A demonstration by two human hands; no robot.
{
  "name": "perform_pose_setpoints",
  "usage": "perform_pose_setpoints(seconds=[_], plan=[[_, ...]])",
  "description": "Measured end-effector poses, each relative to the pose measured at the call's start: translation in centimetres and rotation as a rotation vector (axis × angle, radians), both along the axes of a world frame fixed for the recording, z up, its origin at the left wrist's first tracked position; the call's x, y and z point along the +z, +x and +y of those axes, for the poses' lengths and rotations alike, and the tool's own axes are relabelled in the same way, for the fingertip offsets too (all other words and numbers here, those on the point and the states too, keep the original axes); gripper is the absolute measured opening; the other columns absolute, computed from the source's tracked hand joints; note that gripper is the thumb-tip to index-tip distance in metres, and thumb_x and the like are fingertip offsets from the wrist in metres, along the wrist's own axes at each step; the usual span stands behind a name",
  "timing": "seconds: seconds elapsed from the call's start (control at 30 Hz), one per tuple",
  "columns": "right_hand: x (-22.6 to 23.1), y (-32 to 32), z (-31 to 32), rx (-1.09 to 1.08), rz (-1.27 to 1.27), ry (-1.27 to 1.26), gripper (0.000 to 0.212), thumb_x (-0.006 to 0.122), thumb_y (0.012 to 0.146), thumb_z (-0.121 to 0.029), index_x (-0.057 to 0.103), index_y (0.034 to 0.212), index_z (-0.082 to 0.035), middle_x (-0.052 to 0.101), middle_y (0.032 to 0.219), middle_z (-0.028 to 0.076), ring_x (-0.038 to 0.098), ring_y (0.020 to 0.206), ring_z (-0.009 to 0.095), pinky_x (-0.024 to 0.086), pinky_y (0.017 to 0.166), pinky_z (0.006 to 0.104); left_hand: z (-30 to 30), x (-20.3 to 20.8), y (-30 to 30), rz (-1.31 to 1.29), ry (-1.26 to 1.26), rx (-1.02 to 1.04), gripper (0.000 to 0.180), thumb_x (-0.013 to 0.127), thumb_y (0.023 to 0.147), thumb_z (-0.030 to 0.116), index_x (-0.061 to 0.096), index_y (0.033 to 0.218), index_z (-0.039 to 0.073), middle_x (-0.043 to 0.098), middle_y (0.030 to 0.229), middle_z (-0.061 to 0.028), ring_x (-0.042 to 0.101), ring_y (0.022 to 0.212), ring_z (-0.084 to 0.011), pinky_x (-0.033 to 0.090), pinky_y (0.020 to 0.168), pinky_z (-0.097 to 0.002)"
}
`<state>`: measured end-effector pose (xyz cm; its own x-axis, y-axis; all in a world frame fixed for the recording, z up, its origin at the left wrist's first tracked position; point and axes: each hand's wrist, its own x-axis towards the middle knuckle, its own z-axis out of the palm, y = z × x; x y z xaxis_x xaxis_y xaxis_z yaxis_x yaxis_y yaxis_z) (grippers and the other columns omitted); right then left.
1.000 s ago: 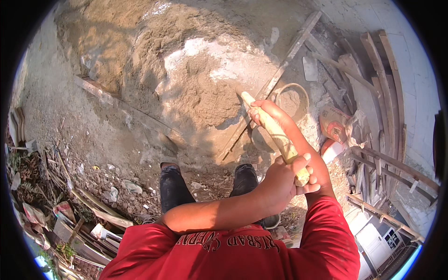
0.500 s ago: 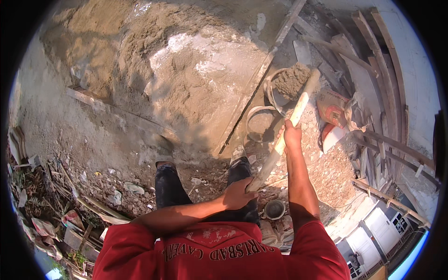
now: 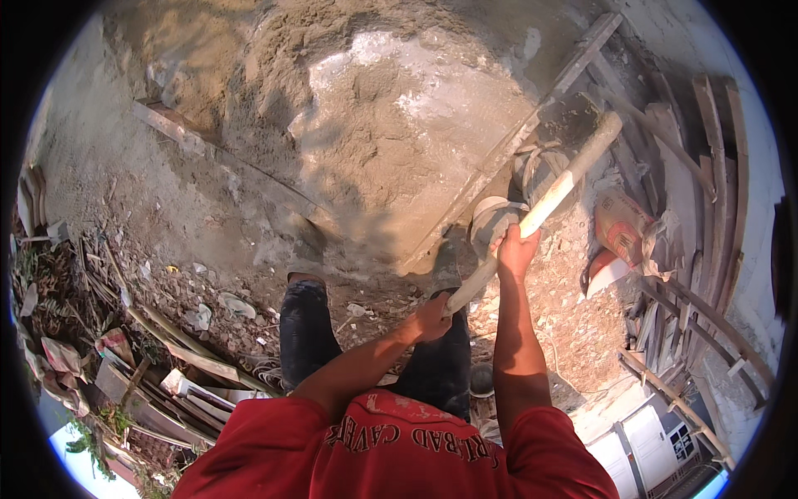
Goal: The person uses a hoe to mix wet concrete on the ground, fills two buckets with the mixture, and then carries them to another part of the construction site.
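Observation:
My right hand (image 3: 517, 254) is wrapped round the middle of a long wooden-handled hoe (image 3: 561, 193). Lower down, my left hand (image 3: 430, 318) grips the near end of the same handle. It slants away to the far right, its thick rounded end above the rubble. The blade, beside that far end, is dim and hard to make out. Beneath and left of the handle stand two buckets, the nearer bucket (image 3: 494, 223) and a farther bucket (image 3: 532, 170) partly hidden by the shaft. Beyond them spreads a heap of wet grey-brown mortar (image 3: 366, 141).
Wooden boards (image 3: 549, 104) edge the mortar on the right, and another board (image 3: 170, 125) lies at its left. A torn cement bag (image 3: 622, 224) sits right of the hoe. Stacked planks (image 3: 715, 158) line the right wall. Scrap wood and debris (image 3: 179, 382) lie at left.
The hoe's far end has swung up and away from the buckets. The lump of mortar seen beside it earlier no longer shows there. The view has shifted slightly.

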<state>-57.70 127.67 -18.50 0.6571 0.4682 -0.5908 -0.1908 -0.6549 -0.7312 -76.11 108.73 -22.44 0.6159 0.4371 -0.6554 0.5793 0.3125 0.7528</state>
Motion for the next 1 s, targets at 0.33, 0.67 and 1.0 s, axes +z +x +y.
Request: perform_pose_setpoints(seconds=[0.33, 0.67, 1.0], plan=[[-15.2, -18.2, 4.4, 0.216, 0.431, -0.436, 0.019, 0.051, 0.094, -0.015, 0.05, 0.089, 0.003, 0.053, 0.069, 0.01, 0.056, 0.053, 0.022, 0.05, 0.046, 0.0381, 13.4, 6.5, -16.9, 0.321, -0.305, 0.319, 0.045, 0.062, 0.088, 0.029, 0.055, 0.117, -0.004, 0.068, 0.095, -0.026, 0.069, 0.086, -0.0393, 0.054, 0.076, -0.0467], [-15.0, -13.8, 4.0, 0.036, 1.005, -0.392, 0.01, 0.054, 0.095, -0.015, 0.048, 0.089, -0.008, 0.051, 0.066, 0.004, 0.052, 0.053, 0.019, 0.05, 0.048, 0.035, 23.2, 21.4, -12.1, 0.166, -0.547, 0.561, 0.058, 0.059, 0.093, 0.031, 0.044, 0.134, -0.007, 0.066, 0.098, -0.0295, 0.071, 0.08, -0.0309, 0.056, 0.072, -0.0405], [5.2, 0.6, -1.2, 0.092, 1.152, -0.191, 0.016, 0.059, 0.092, -0.021, 0.052, 0.089, -0.007, 0.051, 0.064, -0.002, 0.051, 0.052, 0.01, 0.044, 0.047, 0.0238, 15.3, 32.4, 1.2, -0.225, -0.067, 0.288, 0.101, 0.063, 0.088, 0.056, 0.016, 0.152, -0.006, 0.059, 0.117, -0.0385, 0.061, 0.113, -0.0466, 0.048, 0.097, -0.0447]])
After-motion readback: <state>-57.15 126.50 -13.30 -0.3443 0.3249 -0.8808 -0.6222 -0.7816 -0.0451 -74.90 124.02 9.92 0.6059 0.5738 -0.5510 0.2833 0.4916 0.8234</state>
